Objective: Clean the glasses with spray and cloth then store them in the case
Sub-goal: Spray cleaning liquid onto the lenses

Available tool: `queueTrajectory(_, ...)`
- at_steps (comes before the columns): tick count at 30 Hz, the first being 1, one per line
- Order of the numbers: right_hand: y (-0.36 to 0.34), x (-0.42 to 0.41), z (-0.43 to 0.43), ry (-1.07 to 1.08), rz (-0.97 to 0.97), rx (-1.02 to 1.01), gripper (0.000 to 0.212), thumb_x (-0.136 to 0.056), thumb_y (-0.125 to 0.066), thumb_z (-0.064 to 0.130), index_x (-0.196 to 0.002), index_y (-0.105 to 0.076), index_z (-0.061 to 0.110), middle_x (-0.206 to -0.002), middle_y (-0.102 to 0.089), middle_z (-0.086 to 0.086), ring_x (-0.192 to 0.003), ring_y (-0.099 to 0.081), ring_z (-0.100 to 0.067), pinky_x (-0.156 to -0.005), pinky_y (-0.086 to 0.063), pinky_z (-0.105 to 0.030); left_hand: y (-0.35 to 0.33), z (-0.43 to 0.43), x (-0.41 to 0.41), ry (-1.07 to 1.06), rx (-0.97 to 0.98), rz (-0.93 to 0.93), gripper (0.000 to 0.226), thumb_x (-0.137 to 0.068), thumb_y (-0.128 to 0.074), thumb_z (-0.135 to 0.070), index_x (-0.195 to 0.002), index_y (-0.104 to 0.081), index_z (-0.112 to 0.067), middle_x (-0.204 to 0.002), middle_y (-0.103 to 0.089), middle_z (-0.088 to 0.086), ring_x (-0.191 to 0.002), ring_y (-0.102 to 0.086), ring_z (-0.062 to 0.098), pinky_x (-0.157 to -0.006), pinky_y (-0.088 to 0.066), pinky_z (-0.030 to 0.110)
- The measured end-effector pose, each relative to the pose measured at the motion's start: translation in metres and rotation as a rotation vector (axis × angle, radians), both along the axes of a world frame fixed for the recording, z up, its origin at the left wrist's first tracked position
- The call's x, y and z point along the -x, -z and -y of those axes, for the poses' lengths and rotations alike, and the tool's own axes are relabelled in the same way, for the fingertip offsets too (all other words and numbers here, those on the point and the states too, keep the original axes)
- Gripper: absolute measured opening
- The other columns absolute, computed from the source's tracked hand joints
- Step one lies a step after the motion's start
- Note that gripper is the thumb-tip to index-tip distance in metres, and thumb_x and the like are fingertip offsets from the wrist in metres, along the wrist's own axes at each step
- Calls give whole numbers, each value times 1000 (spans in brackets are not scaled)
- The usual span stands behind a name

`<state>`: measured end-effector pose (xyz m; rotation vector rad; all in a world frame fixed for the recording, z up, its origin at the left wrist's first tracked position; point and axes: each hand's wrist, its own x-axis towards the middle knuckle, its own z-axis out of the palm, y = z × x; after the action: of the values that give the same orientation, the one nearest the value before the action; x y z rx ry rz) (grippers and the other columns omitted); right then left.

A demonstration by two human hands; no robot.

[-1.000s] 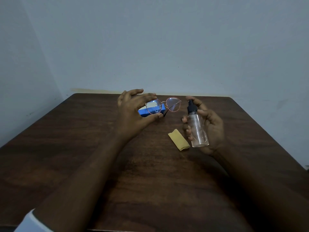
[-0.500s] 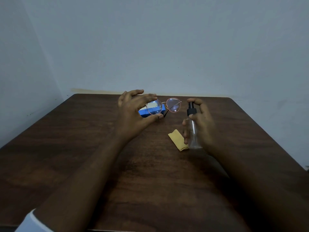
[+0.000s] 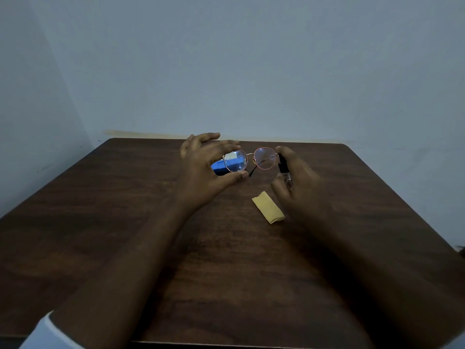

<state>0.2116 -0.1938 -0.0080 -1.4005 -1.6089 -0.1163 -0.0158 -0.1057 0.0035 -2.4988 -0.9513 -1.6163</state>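
Observation:
My left hand (image 3: 203, 170) holds the round, thin-framed glasses (image 3: 263, 158) by the left lens rim, between thumb and fingers, lifted above the table. My right hand (image 3: 299, 182) grips the small clear spray bottle (image 3: 282, 165); its black nozzle sits right beside the right lens. Most of the bottle is hidden behind my fingers. The blue case (image 3: 219, 167) lies on the table behind my left hand, seen partly through the left lens. A folded yellow cloth (image 3: 268, 207) lies on the table below the glasses.
The dark wooden table (image 3: 125, 222) stands against a plain pale wall, with its left and right edges in view. A white sleeve cuff (image 3: 45, 331) shows at the bottom left.
My right hand has turned and carried the spray bottle up and left, close to the right lens. The left hand and glasses have barely moved.

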Motion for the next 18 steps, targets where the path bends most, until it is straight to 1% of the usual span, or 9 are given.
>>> queueTrajectory(2, 0, 1, 1, 4, 19, 8, 56, -88, -50, 26, -144, -47, 33, -111, -65, 6, -87, -60, -16, -75, -55, -43, 0, 1, 0, 2, -5, -1, 51, -79, -86, -57, -121, -76, -30, -124, -72, -22, -137, -54, 14, -111, -37, 66)
queueTrajectory(6, 0, 2, 3, 0, 30, 22, 56, -88, -51, 23, -144, -51, 31, -111, -66, 3, -88, -62, -21, -75, -55, -45, -2, 4, 0, 6, 0, -3, 53, -79, -81, -61, -121, -77, -29, -123, -66, -28, -137, -54, 14, -111, -37, 66)
queueTrajectory(10, 1, 2, 1, 3, 26, 26, 54, -87, -50, 21, -141, -54, 27, -106, -64, 4, -85, -59, -20, -74, -53, -45, -3, 5, 0, -8, 12, -17, 55, -80, -80, -62, -123, -77, -28, -124, -72, -20, -137, -53, 14, -112, -36, 66)
queueTrajectory(12, 1, 1, 1, 8, 14, 12, 53, -87, -51, 22, -140, -54, 28, -105, -64, 4, -84, -58, -18, -73, -53, -43, -3, 6, 0, -11, 21, -19, 55, -80, -80, -62, -123, -77, -28, -125, -74, -17, -137, -53, 14, -112, -37, 66)
queueTrajectory(14, 1, 0, 0, 16, 4, -5, 51, -88, -49, 25, -139, -50, 32, -104, -64, 7, -82, -57, -14, -70, -51, -38, -3, 6, 0, -16, 22, -22, 55, -80, -80, -61, -123, -77, -28, -126, -75, -14, -137, -53, 14, -112, -37, 66)
queueTrajectory(18, 2, 0, -1, 3, -30, -17, 53, -89, -47, 31, -141, -43, 42, -99, -56, 17, -81, -54, -7, -67, -44, -30, -4, 6, 1, -15, 33, -17, 54, -80, -80, -62, -123, -77, -30, -125, -73, -19, -138, -53, 13, -113, -36, 65)
